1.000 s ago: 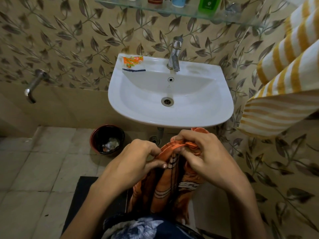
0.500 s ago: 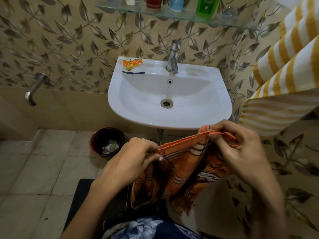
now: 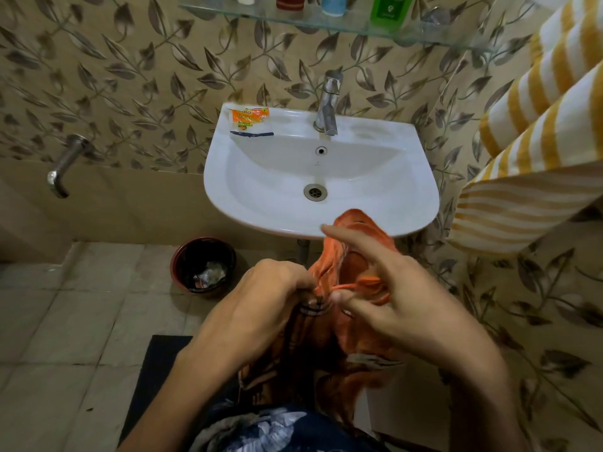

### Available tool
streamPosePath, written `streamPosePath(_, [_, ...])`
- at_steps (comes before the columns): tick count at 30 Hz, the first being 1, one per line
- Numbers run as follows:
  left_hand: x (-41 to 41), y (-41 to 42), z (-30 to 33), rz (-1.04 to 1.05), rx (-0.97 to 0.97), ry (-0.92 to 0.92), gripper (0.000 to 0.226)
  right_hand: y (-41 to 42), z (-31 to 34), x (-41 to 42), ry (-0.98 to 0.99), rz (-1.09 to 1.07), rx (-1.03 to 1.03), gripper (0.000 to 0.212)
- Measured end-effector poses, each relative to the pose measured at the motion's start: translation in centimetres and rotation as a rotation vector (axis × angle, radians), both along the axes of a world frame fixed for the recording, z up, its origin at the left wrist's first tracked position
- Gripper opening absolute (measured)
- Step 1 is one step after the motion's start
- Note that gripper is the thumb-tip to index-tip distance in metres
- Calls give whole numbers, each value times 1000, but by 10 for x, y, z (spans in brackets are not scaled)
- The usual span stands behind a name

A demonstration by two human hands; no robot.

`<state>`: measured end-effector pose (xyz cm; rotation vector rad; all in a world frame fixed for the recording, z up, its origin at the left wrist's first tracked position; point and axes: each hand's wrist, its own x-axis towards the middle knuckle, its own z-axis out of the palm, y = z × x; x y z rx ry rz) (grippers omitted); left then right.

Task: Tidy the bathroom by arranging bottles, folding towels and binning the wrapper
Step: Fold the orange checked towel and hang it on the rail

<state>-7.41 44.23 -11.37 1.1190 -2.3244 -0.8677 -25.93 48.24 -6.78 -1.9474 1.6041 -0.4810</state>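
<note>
Left hand (image 3: 267,301) was closed, pinching the orange towel (image 3: 352,275) at its striped edge; right hand (image 3: 401,301) was half spread, hem caught under the thumb, apparently to match edges for a fold. Wrapper (image 3: 249,117) lay on the sink (image 3: 408,177) rim at 11 o'clock; bin (image 3: 177,259) at 9 o'clock.

The white sink (image 3: 385,203) carries an orange wrapper (image 3: 249,117) on its back-left rim — left of the tap (image 3: 328,104). Below the sink, left, a dark bin (image 3: 204,264) stands on the tiled floor (image 3: 65,321).
</note>
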Motion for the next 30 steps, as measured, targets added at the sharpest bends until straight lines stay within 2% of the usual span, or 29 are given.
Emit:
streamPosePath(3, [0, 1, 0, -51, 9, -61, 18, -9, -7, 17, 106, 137, 73, 56])
streamPosePath(6, [1, 5, -3, -42, 79, -58, 20, -14, -14, 18, 158, 94, 126, 35])
streamPosePath(9, [3, 7, -4, -19, 127, -58, 24, -14, -18, 13, 151, 9, 153, 34])
streamPosePath(14, [3, 4, -2, -29, 171, -84, 22, -13, -18, 9, 136, 43, 139, 33])
streamPosePath(18, [7, 0, -7, -26, 168, -163, 20, -9, -13, 6, 58, 67, 97, 33])
streamPosePath(25, [9, -1, -8, -19, 200, -165, 15, -6, -4, -10, -101, 19, 35, 19])
streamPosePath(28, [7, -1, -6, 24, 180, -156, 7, -5, -3, -14, -129, -12, 8, 20])
streamPosePath(30, [6, -1, -6, 83, 127, -154, 15, -5, -3, -16, -106, -31, 0, 23])
